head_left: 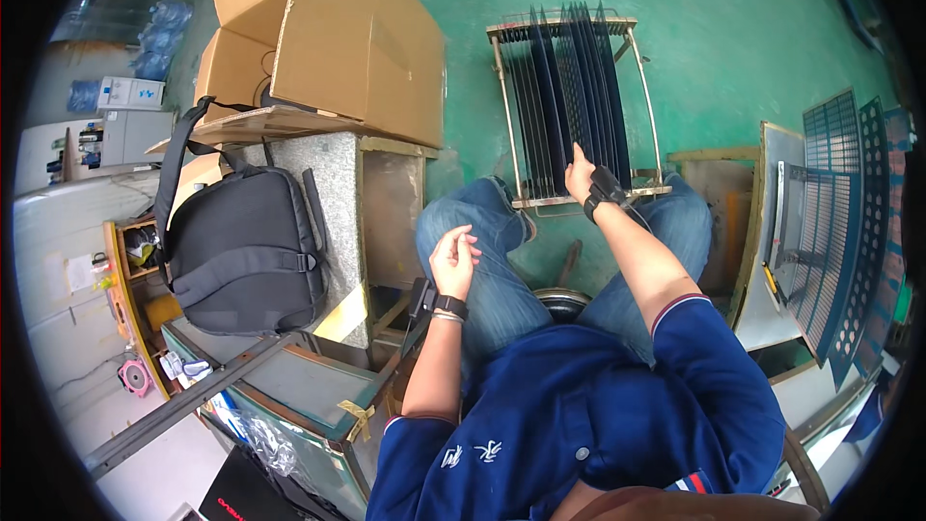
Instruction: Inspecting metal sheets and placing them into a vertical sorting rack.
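Note:
In front of me on the floor stands a metal rack [505,116] filled with several thin dark panels [543,106], upright side by side in its slots. My right hand [581,176] is at the rack's near end, its index finger stretched toward the near edges of the panels. Whether that finger touches a panel I cannot tell, and its other fingers are partly hidden. Above my left thigh hovers my left hand [453,259], fingers loosely bent with nothing visible in them. Each wrist wears a dark strap with a small black device.
To the left, a large open cardboard box [357,39] stands behind a black backpack [246,251] on a cabinet. Perforated blue-dark panels [825,222] lean at the right beside a light board [776,232]. A green-edged table [309,386] is close to my left elbow. The floor [733,39] is green.

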Demonstrator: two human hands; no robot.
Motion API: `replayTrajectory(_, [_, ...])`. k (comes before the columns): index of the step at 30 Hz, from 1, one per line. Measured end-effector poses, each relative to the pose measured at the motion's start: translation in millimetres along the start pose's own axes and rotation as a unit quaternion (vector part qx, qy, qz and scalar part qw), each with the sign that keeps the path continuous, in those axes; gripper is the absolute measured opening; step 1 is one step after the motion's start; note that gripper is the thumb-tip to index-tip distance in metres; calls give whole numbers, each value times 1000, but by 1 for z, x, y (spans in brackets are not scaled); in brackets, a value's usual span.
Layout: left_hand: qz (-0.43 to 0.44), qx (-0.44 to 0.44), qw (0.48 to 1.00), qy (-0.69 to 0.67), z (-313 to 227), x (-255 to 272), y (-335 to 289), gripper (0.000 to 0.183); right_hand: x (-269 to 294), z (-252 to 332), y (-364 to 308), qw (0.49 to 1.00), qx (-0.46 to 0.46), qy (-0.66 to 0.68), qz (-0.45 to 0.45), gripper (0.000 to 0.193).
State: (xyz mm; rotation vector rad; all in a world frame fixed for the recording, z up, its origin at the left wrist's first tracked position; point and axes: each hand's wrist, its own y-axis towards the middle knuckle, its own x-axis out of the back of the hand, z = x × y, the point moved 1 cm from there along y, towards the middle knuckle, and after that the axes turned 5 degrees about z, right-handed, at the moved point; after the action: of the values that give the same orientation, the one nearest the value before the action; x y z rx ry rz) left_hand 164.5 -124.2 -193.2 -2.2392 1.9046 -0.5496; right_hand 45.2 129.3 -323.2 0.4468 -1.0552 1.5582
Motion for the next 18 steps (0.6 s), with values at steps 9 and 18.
replayTrajectory(9, [-2,-5,1000,-3,3,-2,1,16,43,5,-7,995,36,-95,-12,20])
replayTrajectory(18, [12,-15,999,-35,3,0,3,18,312,7,-148,960,179,137,-164,29])
